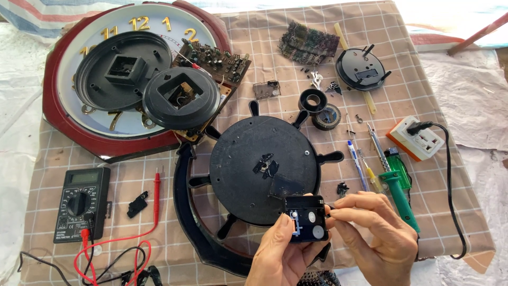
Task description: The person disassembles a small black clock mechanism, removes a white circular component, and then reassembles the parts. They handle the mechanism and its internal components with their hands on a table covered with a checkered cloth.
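I'm holding the clock movement (306, 218) just below the black wheel-shaped clock back (263, 169), left hand (280, 251) wrapped around it, right hand (373, 233) pinching its right edge, so next I'd judge calls for prying gently.

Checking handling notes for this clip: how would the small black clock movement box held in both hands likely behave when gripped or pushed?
The clock movement box looks like thin rigid plastic, so probably stiff and light. Its open face shows small white gears, likely fragile and apt to fall out if tipped. The left hand cradles it while the right hand pinches its edge; flat sides suggest it would slide, not roll.
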